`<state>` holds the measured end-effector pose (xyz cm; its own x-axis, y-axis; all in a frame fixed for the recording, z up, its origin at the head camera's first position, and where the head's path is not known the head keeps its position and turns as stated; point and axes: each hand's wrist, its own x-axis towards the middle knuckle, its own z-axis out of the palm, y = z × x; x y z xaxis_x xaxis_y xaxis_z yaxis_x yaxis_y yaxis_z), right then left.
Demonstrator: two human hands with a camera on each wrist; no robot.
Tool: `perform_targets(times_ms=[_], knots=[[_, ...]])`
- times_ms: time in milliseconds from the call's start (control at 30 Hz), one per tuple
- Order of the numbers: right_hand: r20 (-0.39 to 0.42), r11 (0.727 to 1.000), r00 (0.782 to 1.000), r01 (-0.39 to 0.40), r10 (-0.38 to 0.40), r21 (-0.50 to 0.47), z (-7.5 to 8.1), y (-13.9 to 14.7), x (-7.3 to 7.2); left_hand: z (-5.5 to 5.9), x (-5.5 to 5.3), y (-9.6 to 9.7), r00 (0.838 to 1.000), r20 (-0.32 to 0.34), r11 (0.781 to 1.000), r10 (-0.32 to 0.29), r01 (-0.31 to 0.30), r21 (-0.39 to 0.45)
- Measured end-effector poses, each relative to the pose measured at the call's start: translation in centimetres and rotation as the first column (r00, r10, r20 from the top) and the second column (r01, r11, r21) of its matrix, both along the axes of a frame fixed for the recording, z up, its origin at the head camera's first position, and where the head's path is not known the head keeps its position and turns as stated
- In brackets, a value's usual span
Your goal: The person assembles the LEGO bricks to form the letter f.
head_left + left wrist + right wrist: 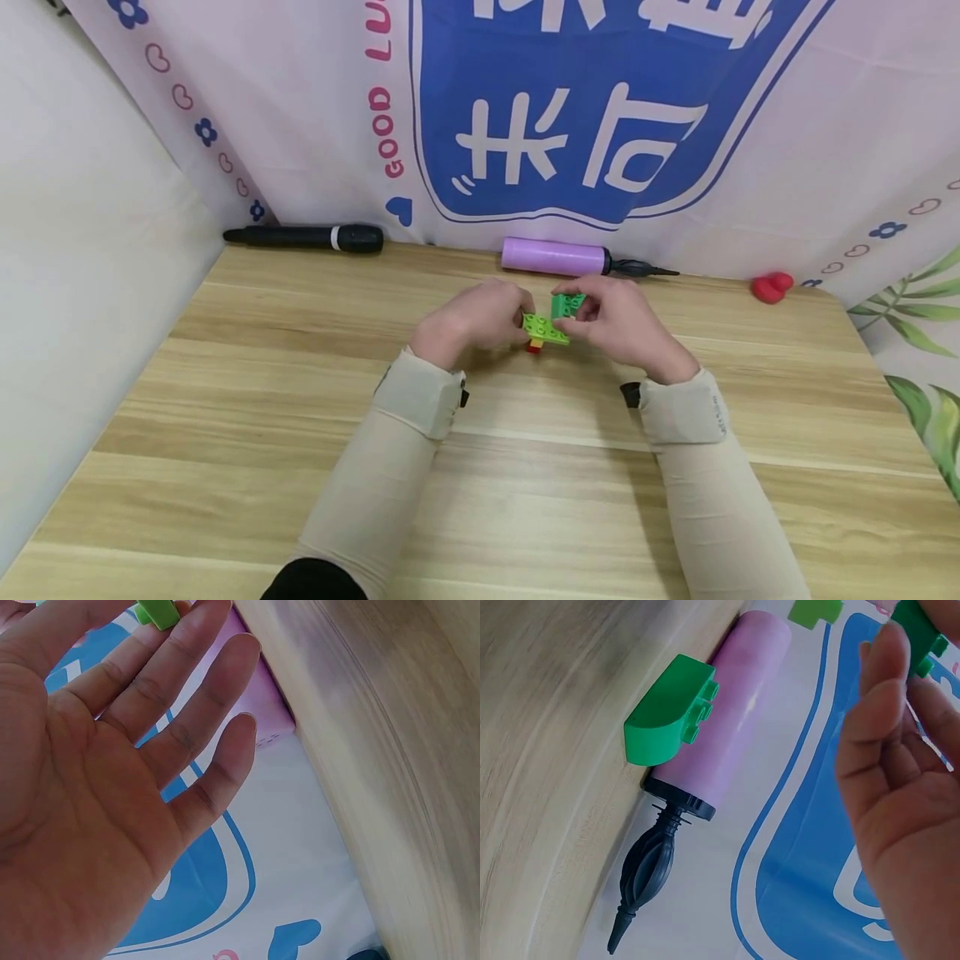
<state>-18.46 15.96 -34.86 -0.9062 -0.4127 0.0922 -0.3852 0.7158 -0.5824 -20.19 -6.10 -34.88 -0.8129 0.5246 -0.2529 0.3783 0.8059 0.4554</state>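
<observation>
In the head view, a light-green plate (546,328) is pinched, studs up, by the left hand (476,321), its long axis pointing toward the right hand (621,322), in which a green brick (560,307) is clamped. In the right wrist view, both are judged light and stiff, best gripped by their sides.

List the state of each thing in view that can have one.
Left hand: holding the lime-green plate
Right hand: pinching a green brick
Lime-green plate: held, studs up
Red piece: under the plate, attachment unclear
Loose green brick: unheld, studs up
Purple pump: lying on its side
Black wand: lying flat
Red object: resting near the back edge
Banner: hanging, creased
</observation>
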Motion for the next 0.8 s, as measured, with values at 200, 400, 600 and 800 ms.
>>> perform_targets(times_ms=[200, 400, 600, 800], knots=[[0.027, 0.999, 1.0, 0.005, -0.006, 0.032, -0.4, -0.5, -0.1, 0.0, 0.0, 0.0, 1.0, -0.015, 1.0, -0.015, 0.015, -0.011], [-0.012, 0.998, 0.999, -0.03, 0.031, 0.063, -0.9, -1.1, -0.2, 0.1, 0.1, 0.0, 0.999, -0.039, 0.999, -0.035, 0.035, -0.016], [-0.041, 0.993, 0.997, -0.055, 0.06, 0.104, -0.9, -1.3, -0.2, 0.2, 0.3, 0.0, 0.999, -0.024, 1.0, -0.029, 0.028, -0.012], [0.005, 0.991, 0.997, -0.072, 0.071, 0.116, -0.7, -1.2, 0.0, 0.2, 0.4, 0.0, 1.0, -0.013, 1.0, -0.02, 0.02, -0.013]])
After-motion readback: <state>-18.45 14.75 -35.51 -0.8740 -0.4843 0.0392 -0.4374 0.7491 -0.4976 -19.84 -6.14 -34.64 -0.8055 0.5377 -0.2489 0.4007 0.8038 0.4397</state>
